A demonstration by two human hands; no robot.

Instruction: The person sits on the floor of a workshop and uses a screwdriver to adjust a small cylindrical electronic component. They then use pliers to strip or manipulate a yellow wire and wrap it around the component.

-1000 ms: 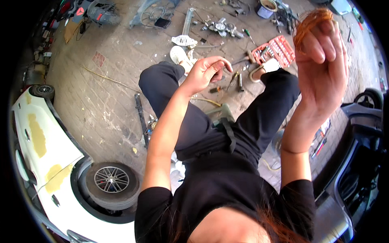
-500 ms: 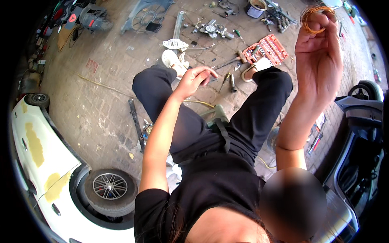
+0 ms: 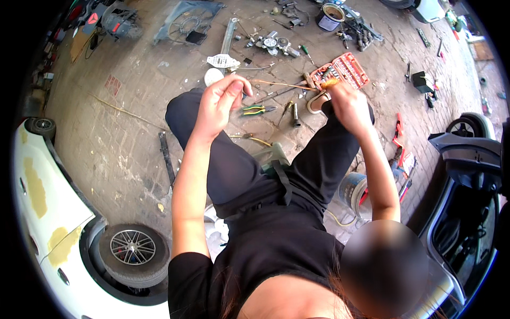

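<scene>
From my remote seat, the head view opens on a worn, brown-grey paved floor, with a white car with yellowish patches along its left edge. I have both hands raised over the black-trousered legs, well apart, with a thin copper-coloured wire strung between them. My left hand is pinched narrow at the wire's near-straight end; my right hand is closed on its bundled orange-gold coil. I judge the split grip keeps the loose turns gathered while this length stays drawn out. Below the wire, pliers with yellow-and-green handles and a long-handled hammer lie on the floor, probably left there for easy reach. Behind the right hand, an open red plastic socket case lies spread flat, presumably so its contents show; its near corner is partly hidden by the hand.
</scene>
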